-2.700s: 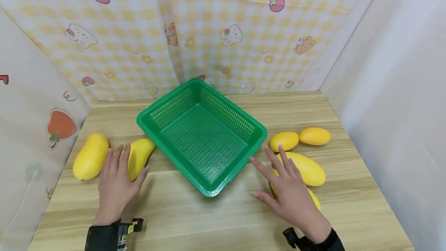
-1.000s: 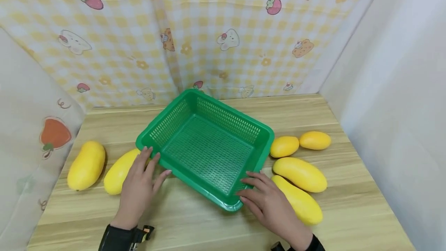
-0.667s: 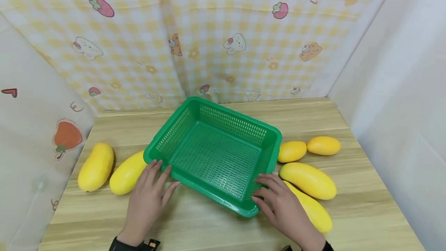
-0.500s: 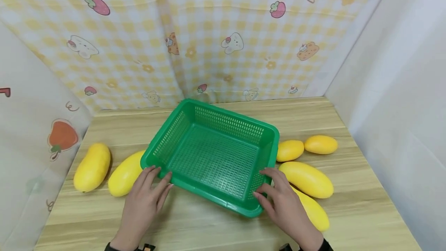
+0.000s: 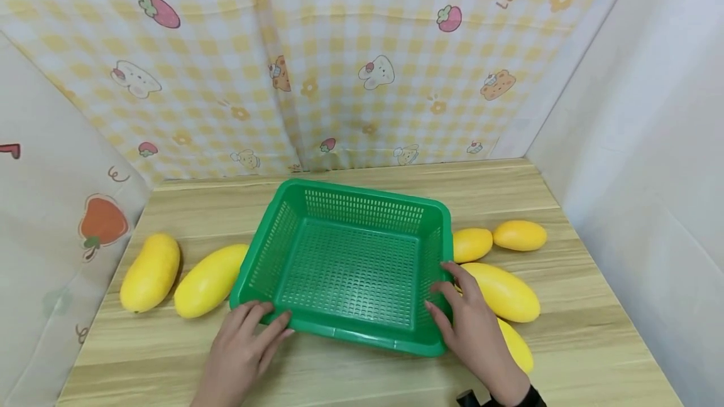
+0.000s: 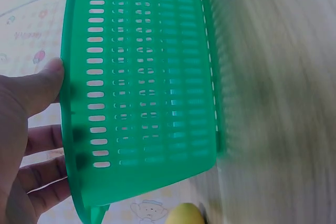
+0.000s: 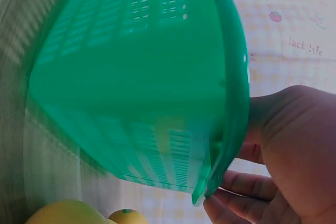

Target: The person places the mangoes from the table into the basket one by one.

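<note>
A green plastic basket (image 5: pixel 351 269) with slotted walls rests on the wooden table, its long near side almost parallel to the table's front. My left hand (image 5: pixel 240 350) grips the near-left part of its rim; in the left wrist view the thumb (image 6: pixel 50 80) presses the rim from outside and the other fingers reach over it. At the near-right corner my right hand (image 5: pixel 472 325) holds the right rim, fingertips curled over into the basket. The right wrist view shows that hand (image 7: pixel 294 156) against the rim, part of its fingers hidden behind.
Left of the basket lie two large yellow fruits, a bumpy one (image 5: pixel 149 273) and a smooth mango-like one (image 5: pixel 209 280). On the right are two small yellow fruits (image 5: pixel 519 235) and two long ones (image 5: pixel 503 293), partly behind my right hand. A checked curtain (image 5: pixel 339 80) stands behind the table.
Both hands moved from above the fruits to the basket rim. The basket has turned from a diagonal position to nearly square with the table and come nearer. The fruits stay in place.
</note>
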Motion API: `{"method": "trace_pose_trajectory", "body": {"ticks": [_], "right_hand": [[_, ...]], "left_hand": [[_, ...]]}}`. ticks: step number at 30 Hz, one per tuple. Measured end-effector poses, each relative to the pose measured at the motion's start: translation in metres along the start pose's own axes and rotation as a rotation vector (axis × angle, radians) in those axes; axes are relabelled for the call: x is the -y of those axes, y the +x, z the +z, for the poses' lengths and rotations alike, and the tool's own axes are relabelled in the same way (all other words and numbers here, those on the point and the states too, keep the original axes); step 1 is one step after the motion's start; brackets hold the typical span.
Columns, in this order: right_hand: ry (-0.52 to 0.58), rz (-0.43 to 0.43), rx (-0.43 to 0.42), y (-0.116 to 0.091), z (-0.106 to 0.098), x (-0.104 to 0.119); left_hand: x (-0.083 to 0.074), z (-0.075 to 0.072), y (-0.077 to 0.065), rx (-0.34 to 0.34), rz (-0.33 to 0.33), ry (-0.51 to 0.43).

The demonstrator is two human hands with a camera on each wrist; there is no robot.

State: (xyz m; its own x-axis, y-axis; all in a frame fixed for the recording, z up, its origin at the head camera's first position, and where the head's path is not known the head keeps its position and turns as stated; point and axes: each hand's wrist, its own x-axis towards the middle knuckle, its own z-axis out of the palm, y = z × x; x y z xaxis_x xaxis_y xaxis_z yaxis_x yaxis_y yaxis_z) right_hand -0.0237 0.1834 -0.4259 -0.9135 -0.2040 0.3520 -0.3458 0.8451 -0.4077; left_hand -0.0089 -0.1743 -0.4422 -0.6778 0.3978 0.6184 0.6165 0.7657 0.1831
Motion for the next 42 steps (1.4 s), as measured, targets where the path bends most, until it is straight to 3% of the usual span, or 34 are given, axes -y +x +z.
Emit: {"method": "trace_pose_trajectory", "body": {"ticks": [4, 10, 18, 22, 28, 32, 37, 39, 42], "right_hand": [[-0.002, 0.003, -0.01, -0.004, -0.001, 0.0], [-0.02, -0.036, -0.023, -0.008, -0.001, -0.005], [0.013, -0.047, -0.025, -0.016, -0.002, -0.008], [0.044, -0.033, -0.019, -0.021, -0.005, -0.007], [0.059, 0.004, -0.012, -0.023, -0.008, -0.007], [0.058, 0.049, -0.015, -0.023, -0.008, -0.009], [0.035, 0.118, -0.039, -0.023, -0.007, -0.011], [0.006, 0.141, -0.033, -0.023, -0.007, -0.011], [-0.026, 0.161, -0.003, -0.022, -0.008, -0.01]], "left_hand": [[-0.007, -0.001, -0.004, 0.009, -0.01, -0.029], [-0.013, 0.004, -0.012, -0.069, 0.057, -0.137], [-0.019, 0.003, -0.023, -0.044, 0.095, -0.254], [-0.021, 0.002, -0.027, -0.038, 0.11, -0.276], [-0.025, -0.005, -0.029, 0.029, 0.075, -0.262], [-0.024, -0.011, -0.023, -0.006, 0.08, -0.278], [-0.002, -0.029, -0.001, -0.173, 0.118, -0.221], [0.016, -0.037, 0.006, -0.236, 0.087, -0.175], [0.046, -0.045, 0.01, -0.24, -0.031, -0.091]]}}
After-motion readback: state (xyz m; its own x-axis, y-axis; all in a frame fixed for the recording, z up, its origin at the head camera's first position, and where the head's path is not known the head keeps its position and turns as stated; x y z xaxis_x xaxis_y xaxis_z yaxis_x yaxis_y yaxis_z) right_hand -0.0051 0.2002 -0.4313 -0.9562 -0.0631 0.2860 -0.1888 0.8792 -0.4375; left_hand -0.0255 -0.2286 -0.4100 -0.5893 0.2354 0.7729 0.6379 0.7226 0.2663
